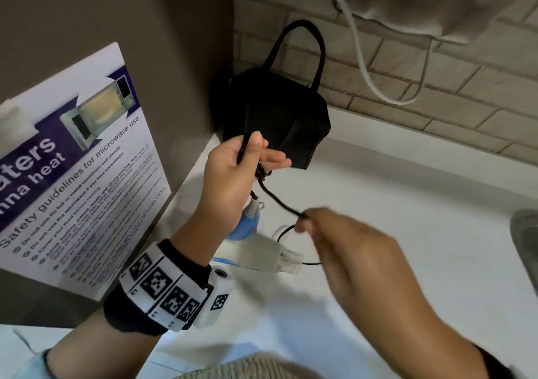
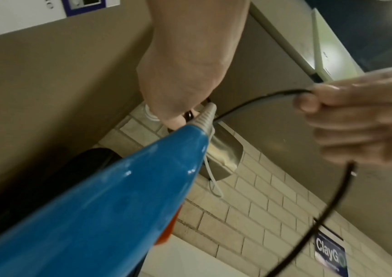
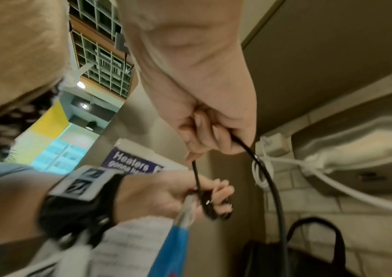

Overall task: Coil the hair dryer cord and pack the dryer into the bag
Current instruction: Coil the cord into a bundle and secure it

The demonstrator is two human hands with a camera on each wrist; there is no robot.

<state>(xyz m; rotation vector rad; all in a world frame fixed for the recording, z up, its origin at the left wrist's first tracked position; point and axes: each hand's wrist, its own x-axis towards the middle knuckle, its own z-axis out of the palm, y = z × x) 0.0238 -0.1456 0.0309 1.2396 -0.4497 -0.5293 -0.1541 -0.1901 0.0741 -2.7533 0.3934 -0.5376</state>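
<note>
My left hand (image 1: 233, 160) pinches a few finished loops of the thin black cord (image 1: 279, 201) above the blue plastic hair dryer (image 1: 244, 227), my right hand (image 1: 334, 233) pinches the loose part, and the small black fabric bag (image 1: 276, 116) behind waits unpacked.

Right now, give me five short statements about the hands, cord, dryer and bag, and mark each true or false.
1. The left hand holds loops of the black cord. True.
2. The right hand is empty. False: it pinches the cord.
3. The hair dryer is red. False: blue.
4. The black bag stands on the counter by the wall. True.
5. The dryer is inside the bag. False: it is outside, below the left hand.
</note>
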